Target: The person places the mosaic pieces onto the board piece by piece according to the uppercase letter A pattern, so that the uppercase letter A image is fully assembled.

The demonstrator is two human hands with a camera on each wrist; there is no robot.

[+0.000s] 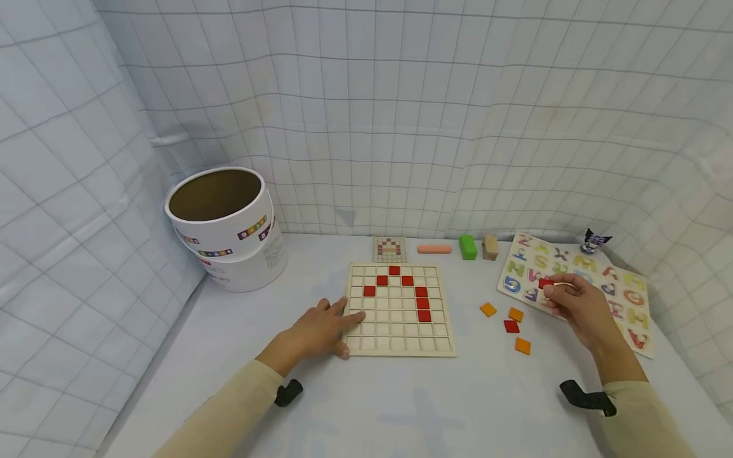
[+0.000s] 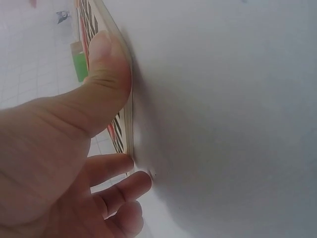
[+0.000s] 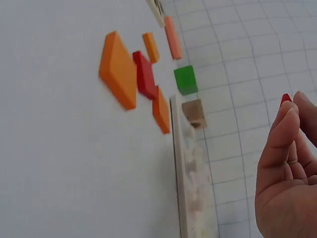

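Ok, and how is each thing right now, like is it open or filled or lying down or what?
Left hand, touching the left side of the grid board
Right hand, pinching a red tile
Grid board, lying flat, partly filled with seven red tiles
Bucket, upright, open on top
Three loose orange tiles, lying down
Loose red tile, lying near them
Letter board, partly covered by the right hand
Figurine, upright

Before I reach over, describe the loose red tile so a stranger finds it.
Find the letter board on the right. Near its left corner, four small tiles lie on the table. The red tile stands out: its three neighbours are orange.
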